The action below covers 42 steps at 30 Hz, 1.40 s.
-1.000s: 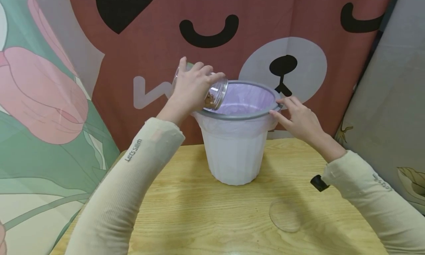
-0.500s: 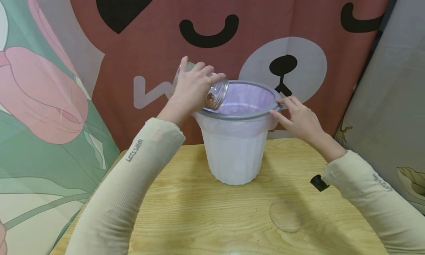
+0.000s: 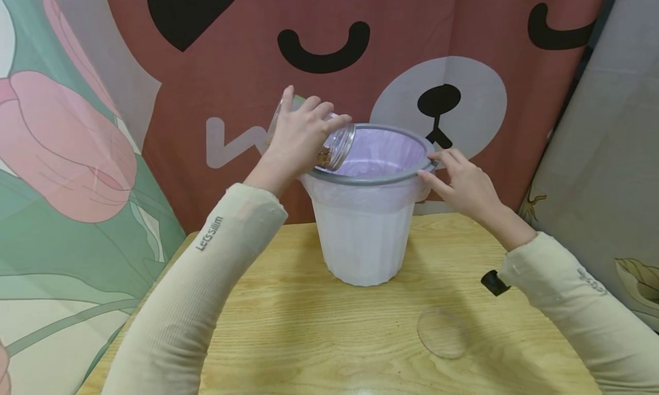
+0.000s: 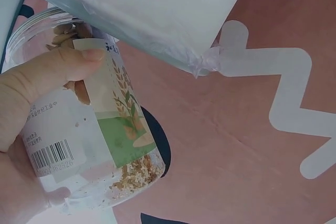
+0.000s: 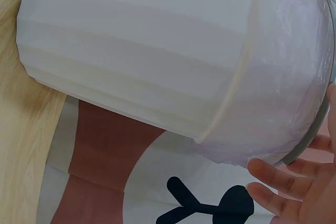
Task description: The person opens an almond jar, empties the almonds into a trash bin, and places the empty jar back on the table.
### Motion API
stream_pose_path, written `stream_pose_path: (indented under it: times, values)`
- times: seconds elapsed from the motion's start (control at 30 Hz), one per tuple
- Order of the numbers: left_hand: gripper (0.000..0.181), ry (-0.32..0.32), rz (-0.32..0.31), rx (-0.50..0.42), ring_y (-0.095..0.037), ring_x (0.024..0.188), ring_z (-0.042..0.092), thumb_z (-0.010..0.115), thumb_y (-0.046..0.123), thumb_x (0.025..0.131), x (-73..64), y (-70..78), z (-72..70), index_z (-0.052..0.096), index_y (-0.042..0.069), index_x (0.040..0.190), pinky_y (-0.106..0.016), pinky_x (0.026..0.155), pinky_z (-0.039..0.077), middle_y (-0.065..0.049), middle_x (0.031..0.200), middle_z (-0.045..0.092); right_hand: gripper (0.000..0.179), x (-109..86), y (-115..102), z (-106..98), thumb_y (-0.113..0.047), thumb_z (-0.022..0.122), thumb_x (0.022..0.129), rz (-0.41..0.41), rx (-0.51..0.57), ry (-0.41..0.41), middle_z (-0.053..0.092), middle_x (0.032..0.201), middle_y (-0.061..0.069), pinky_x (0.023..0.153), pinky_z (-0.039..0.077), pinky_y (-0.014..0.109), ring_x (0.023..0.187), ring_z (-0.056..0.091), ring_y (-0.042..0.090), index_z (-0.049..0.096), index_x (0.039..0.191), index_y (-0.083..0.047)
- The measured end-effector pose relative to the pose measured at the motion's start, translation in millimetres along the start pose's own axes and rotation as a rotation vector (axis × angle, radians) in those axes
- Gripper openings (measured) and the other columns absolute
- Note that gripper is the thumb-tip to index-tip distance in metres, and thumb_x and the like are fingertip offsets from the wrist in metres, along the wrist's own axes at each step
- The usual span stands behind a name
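Note:
My left hand (image 3: pixel 301 133) grips a clear jar (image 3: pixel 344 140), tipped sideways with its mouth over the left rim of a white trash can (image 3: pixel 362 238). Brown flat pieces (image 4: pixel 65 36) lie near the jar's mouth in the left wrist view, and fine crumbs (image 4: pixel 140 172) sit toward its base. A green and beige label (image 4: pixel 123 106) wraps the jar. My right hand (image 3: pixel 465 183) holds the can's grey rim (image 3: pixel 373 182) on the right side, thumb and fingers at its edge. A purplish bag (image 5: pixel 281 82) lines the can and folds over outside. The can's bottom inside is hidden.
The can stands upright toward the back of a wooden table (image 3: pixel 319 338). A clear round lid (image 3: pixel 443 333) lies flat at the front right. Behind hangs a reddish printed curtain (image 3: pixel 231 69); a black device (image 3: pixel 495 283) sits at the right cuff.
The left hand and jar have shifted very slightly up and right, and the brown pieces inside have moved about near the mouth. The right hand, can and lid stay put.

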State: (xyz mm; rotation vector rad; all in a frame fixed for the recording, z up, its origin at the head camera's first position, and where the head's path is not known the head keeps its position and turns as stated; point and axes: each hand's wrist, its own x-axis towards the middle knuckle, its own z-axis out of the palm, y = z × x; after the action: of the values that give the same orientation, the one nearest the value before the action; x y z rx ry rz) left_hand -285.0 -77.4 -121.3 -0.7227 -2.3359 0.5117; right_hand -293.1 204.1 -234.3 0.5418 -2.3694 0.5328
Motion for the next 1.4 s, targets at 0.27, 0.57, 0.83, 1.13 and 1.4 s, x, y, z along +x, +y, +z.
stream_pose_path:
  times: [0.27, 0.57, 0.83, 1.13, 1.4]
  values:
    - [0.065, 0.009, 0.018, 0.011, -0.024, 0.12, 0.033, 0.067, 0.006, 0.075, -1.6, -1.6, 1.2, 0.044, 0.029, 0.131, -0.057, 0.1, 0.007, -0.005, 0.128, 0.045, 0.048, 0.0, -0.4, 0.1, -0.04, 0.049, 0.09, -0.001, -0.007, 0.003, 0.045, 0.122, 0.014, 0.048, 0.041, 0.037, 0.084, 0.056, 0.031, 0.049, 0.123, -0.006]
    - [0.066, 0.024, 0.064, 0.039, -0.024, 0.121, 0.032, 0.065, 0.004, 0.076, -1.2, -3.7, 0.8, 0.042, 0.03, 0.132, -0.056, 0.101, 0.005, -0.003, 0.128, 0.044, 0.047, -0.3, -1.2, -0.5, -0.04, 0.049, 0.09, 0.0, -0.005, 0.004, 0.045, 0.122, 0.015, 0.048, 0.041, 0.037, 0.085, 0.056, 0.031, 0.049, 0.122, -0.005]
    - [0.062, 0.045, 0.091, 0.045, -0.023, 0.12, 0.033, 0.069, 0.015, 0.078, -1.4, -5.2, 1.9, 0.043, 0.032, 0.131, -0.056, 0.101, 0.006, -0.002, 0.126, 0.045, 0.048, -0.4, -0.9, -0.1, -0.04, 0.05, 0.09, 0.0, -0.002, 0.006, 0.045, 0.122, 0.014, 0.048, 0.04, 0.037, 0.086, 0.056, 0.031, 0.049, 0.122, -0.005]
    - [0.065, 0.053, 0.112, 0.058, -0.023, 0.119, 0.034, 0.076, 0.03, 0.071, -0.7, -4.4, 2.1, 0.045, 0.031, 0.128, -0.056, 0.101, 0.008, -0.002, 0.125, 0.046, 0.047, -0.1, -0.6, 0.0, -0.04, 0.05, 0.09, -0.002, -0.002, 0.013, 0.046, 0.121, 0.013, 0.048, 0.04, 0.037, 0.085, 0.056, 0.031, 0.049, 0.122, -0.006]
    - [0.066, 0.079, 0.135, 0.084, -0.022, 0.12, 0.033, 0.076, 0.031, 0.07, -0.5, -4.4, 3.6, 0.045, 0.031, 0.128, -0.055, 0.101, 0.007, -0.002, 0.126, 0.046, 0.047, -0.6, 0.2, 0.5, -0.04, 0.05, 0.089, 0.0, -0.006, 0.009, 0.046, 0.121, 0.013, 0.046, 0.039, 0.035, 0.084, 0.056, 0.03, 0.049, 0.122, -0.006]
